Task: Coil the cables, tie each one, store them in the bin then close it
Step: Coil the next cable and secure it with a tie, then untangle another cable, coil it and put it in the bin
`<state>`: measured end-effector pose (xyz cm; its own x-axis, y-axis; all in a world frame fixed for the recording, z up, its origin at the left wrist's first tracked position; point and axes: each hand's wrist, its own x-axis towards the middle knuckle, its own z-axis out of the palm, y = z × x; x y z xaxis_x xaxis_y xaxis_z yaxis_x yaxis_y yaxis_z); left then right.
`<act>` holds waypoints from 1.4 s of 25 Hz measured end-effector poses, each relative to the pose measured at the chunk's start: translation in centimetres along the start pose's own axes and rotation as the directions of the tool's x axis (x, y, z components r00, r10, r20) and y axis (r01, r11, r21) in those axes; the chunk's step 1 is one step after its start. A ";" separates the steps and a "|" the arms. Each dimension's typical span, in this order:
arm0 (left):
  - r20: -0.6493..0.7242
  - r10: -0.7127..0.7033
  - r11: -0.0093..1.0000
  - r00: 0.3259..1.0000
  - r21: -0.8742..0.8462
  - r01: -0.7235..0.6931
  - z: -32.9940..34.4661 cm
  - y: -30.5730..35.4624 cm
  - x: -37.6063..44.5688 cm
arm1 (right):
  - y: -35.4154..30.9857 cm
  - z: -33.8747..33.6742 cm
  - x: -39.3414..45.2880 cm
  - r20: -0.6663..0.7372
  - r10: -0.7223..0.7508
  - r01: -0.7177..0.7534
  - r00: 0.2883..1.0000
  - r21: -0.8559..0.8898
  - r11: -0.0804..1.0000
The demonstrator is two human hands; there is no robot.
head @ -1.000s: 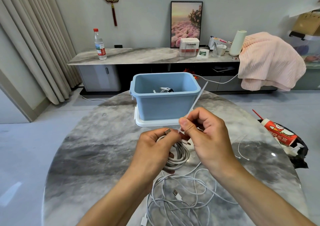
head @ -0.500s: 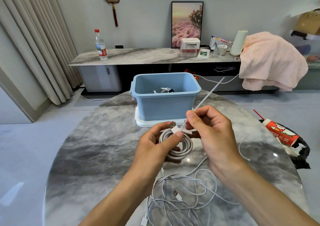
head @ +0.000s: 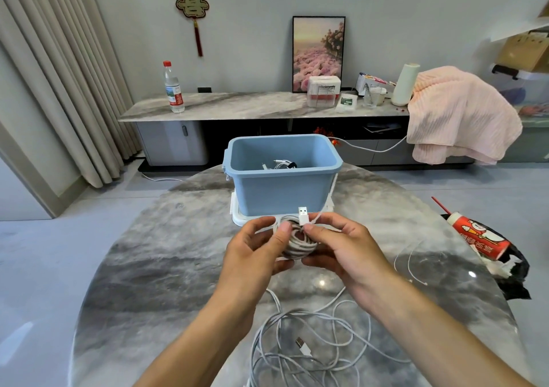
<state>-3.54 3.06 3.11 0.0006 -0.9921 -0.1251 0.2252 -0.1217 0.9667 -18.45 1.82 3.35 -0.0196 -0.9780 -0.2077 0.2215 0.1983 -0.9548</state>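
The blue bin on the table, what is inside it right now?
Inside the blue bin, a white cable bundle with a dark band lies at the bottom. The near wall hides the rest of the floor, so more may be there.

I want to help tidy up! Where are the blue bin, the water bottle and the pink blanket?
blue bin (head: pixel 282 192), head view, front wall.
water bottle (head: pixel 174 94), head view, label.
pink blanket (head: pixel 457 113), head view, middle fold.

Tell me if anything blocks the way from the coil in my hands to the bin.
Nothing visible does. The coil sits just in front of the bin, which is open on top, its lid underneath it.
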 end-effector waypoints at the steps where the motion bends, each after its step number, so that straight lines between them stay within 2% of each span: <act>1: -0.048 -0.026 0.999 0.999 -0.024 0.025 -0.1 0.2 0.3 | -0.1 0.2 0.5 -0.012 0.056 -0.055 0.998 0.081 0.995; 4: -0.165 -0.100 0.991 0.981 -0.109 0.083 -0.9 0.9 1.3 | -2.8 2.0 3.4 -0.004 0.110 -0.105 0.994 0.255 0.961; 8: -0.203 -0.114 0.988 0.973 -0.130 0.088 -1.5 1.4 1.6 | -8.9 6.4 11.5 -0.018 0.148 -0.133 0.989 0.351 0.927; 10: -0.211 -0.118 0.988 0.970 -0.121 0.094 -1.7 1.7 1.5 | -8.9 7.7 14.0 -0.039 0.238 -0.222 0.970 0.247 0.943; 13: -0.211 -0.118 0.989 0.970 -0.110 0.097 -2.3 1.9 2.1 | -4.5 6.8 13.8 0.063 0.320 -0.321 0.945 0.009 0.947; 17: -0.164 -0.100 0.994 0.981 -0.066 0.091 -2.0 2.2 2.2 | -0.2 1.6 10.1 0.028 0.280 -0.262 0.959 -0.282 0.923; 20: -0.112 -0.121 0.990 0.986 0.059 0.128 -2.0 0.9 2.2 | 1.2 -2.9 6.1 0.026 0.268 -0.224 0.963 -0.477 0.850; 21: -0.092 -0.125 0.982 0.988 0.128 0.136 -1.9 0.3 2.3 | 1.6 -4.3 5.1 0.026 0.254 -0.193 0.967 -0.577 0.794; 22: -0.071 -0.099 0.958 0.993 0.265 0.114 -1.9 -0.7 2.4 | 2.0 -5.7 4.6 0.011 0.210 -0.137 0.978 -0.722 0.678; 23: -0.018 -0.048 0.867 0.999 0.496 0.050 -2.0 -1.7 2.7 | 2.2 -7.1 4.5 -0.002 0.138 -0.067 0.990 -0.882 0.466; 24: 0.071 -0.022 0.676 0.997 0.736 -0.038 -2.4 -2.8 3.0 | 2.6 -8.2 4.7 -0.011 0.075 -0.026 0.997 -0.978 0.206; 25: 0.164 -0.077 0.441 0.984 0.890 -0.113 -2.6 -4.0 3.0 | 3.0 -8.8 4.8 -0.034 0.054 -0.034 0.998 -0.999 0.007; 26: 0.218 -0.193 0.256 0.957 0.952 -0.165 -2.8 -5.1 2.8 | 3.6 -9.5 4.7 -0.065 0.108 -0.057 0.992 -0.995 -0.076; 27: 0.236 -0.317 0.149 0.918 0.969 -0.198 -2.7 -6.2 2.4 | 4.4 -10.2 4.7 -0.096 0.219 -0.086 0.971 -0.995 -0.057; 28: 0.249 -0.375 0.080 0.893 0.968 -0.236 -2.8 -7.4 2.1 | 5.2 -10.7 4.8 -0.110 0.357 -0.117 0.928 -0.993 -0.002; 29: 0.278 -0.355 0.020 0.892 0.957 -0.290 -2.7 -8.2 1.8 | 5.8 -11.1 4.7 -0.100 0.468 -0.142 0.878 -0.988 0.054; 31: 0.331 -0.232 -0.019 0.915 0.939 -0.345 -2.6 -8.7 1.8 | 5.8 -11.6 4.7 -0.038 0.517 -0.139 0.855 -0.978 0.158; 33: 0.359 -0.152 0.095 0.921 0.933 -0.348 -2.6 -8.1 2.4 | 4.8 -12.0 5.1 0.023 0.454 -0.171 0.891 -0.908 0.383; 35: 0.380 -0.157 0.388 0.912 0.873 -0.296 -2.3 -6.3 2.7 | 3.6 -12.7 5.7 0.025 0.374 -0.225 0.927 -0.761 0.609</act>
<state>-2.71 1.23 -3.80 -0.4047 -0.8963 -0.1812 -0.7630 0.2218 0.6072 -30.13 -2.20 -3.93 0.0889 -0.8342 -0.5442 -0.6026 0.3900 -0.6963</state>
